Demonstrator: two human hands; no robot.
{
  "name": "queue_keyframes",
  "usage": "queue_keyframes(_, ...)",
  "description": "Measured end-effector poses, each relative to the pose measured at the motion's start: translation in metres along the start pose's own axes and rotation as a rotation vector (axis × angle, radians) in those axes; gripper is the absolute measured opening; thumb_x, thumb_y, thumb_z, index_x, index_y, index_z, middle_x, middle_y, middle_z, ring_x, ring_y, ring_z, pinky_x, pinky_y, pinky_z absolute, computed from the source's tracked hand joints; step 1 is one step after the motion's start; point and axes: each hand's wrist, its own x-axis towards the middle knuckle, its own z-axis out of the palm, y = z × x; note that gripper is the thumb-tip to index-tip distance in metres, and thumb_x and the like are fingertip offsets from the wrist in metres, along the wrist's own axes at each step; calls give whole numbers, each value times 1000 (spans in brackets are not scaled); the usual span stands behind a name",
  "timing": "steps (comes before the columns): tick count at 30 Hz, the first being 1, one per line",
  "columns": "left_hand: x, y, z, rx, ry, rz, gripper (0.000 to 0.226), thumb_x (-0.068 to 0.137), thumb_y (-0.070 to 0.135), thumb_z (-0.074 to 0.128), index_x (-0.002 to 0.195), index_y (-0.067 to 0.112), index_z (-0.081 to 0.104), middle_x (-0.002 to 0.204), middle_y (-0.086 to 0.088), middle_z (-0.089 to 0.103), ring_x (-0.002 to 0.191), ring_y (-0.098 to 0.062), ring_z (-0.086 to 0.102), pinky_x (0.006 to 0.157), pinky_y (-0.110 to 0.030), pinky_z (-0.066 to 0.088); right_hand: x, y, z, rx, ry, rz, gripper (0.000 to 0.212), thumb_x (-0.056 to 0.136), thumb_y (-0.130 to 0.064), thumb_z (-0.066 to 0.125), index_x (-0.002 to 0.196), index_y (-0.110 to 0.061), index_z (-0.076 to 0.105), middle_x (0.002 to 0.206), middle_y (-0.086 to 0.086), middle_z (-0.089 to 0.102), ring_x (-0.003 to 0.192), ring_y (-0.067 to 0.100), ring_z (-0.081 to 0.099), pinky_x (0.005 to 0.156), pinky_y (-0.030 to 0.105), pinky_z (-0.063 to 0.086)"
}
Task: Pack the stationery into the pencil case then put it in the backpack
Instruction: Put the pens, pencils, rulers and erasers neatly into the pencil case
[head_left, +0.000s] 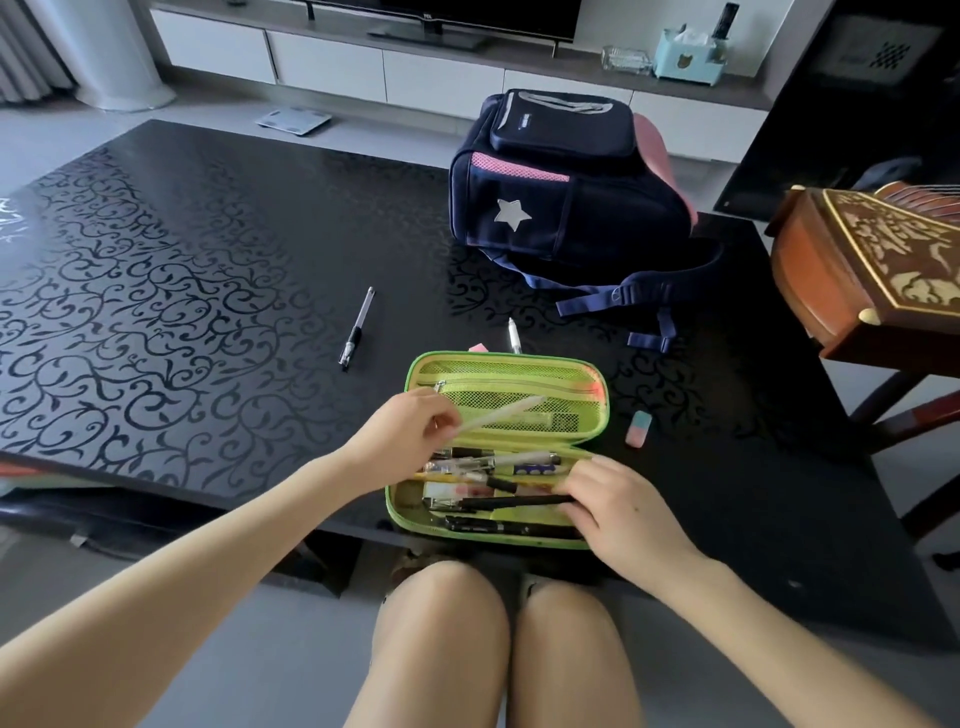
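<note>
Looked over a glossy black surface (156, 260) with a scrollwork pattern.
Faced a low white cabinet (332, 65) carrying a television (441, 15), a glass dish (626, 61) and a pale blue organiser (688, 57); caught a bathroom scale (293, 120) on the floor beyond, and a carved wooden instrument (872, 260) at the right edge.

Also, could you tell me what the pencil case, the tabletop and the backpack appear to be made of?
Pencil case: seemingly fabric over a stiff shell, matte lime green, with a mesh pocket in the lid. Tabletop: glossy black, perhaps glass or lacquer; it reflects light over a scroll pattern. Backpack: matte navy woven fabric, pink mesh panel.
</note>
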Motion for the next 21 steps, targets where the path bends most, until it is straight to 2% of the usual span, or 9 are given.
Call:
queue_keyframes(5, -12, -1, 3, 72, -109, 69, 15, 87, 22, 61, 98, 17, 70, 93, 2, 65, 87, -12, 54, 82, -24, 42, -3, -8, 14, -37, 79, -29, 18, 67, -20, 82, 82, -13, 75, 70, -2, 65, 66, 21, 61, 56, 29, 53)
queue_keyframes(10, -10, 3, 12, 105, -163, 93, 25, 90, 30, 56, 113, 26, 66, 91, -4, 60, 89, -19, 51, 84, -28, 41, 4, -14, 14, -47, 127, -39, 26, 68, -36, 79, 87, -19, 73, 72, -6, 63, 67, 17, 58, 58, 26, 50)
queue_keyframes(14, -12, 5, 16, 170, -140, 98, 29, 91, 31, 54, 118, 29, 62, 90, -1, 53, 89, -20, 49, 83, -33, 45, 17, -10, 8, 5, 228, 40, 17, 77, -26, 75, 89, -15, 73, 75, -4, 64, 72, 19, 59, 57, 28, 51)
queue_keyframes(16, -13, 5, 15, 162, -115, 84, 31, 90, 35, 53, 120, 30, 60, 94, -1, 53, 92, -19, 50, 83, -33, 46, 27, -4, 6, -22, 144, 88, 18, 82, -26, 69, 96, -16, 72, 83, -4, 64, 81, 19, 58, 63, 30, 51)
queue_keyframes(19, -9, -4, 6, 171, -13, 29, 29, 91, 36, 52, 117, 27, 62, 101, 0, 58, 98, -19, 51, 85, -36, 47, 42, 7, 7, -11, -102, 146, 23, 89, -34, 58, 105, -22, 68, 92, -6, 59, 92, 16, 51, 72, 31, 48)
queue_keyframes(21, -3, -15, -5, 176, 108, -34, 23, 90, 28, 55, 107, 20, 67, 97, -4, 60, 91, -24, 55, 80, -39, 49, 51, 11, 3, 41, -117, 174, 21, 89, -37, 57, 100, -25, 69, 88, -8, 61, 89, 13, 52, 72, 31, 48)
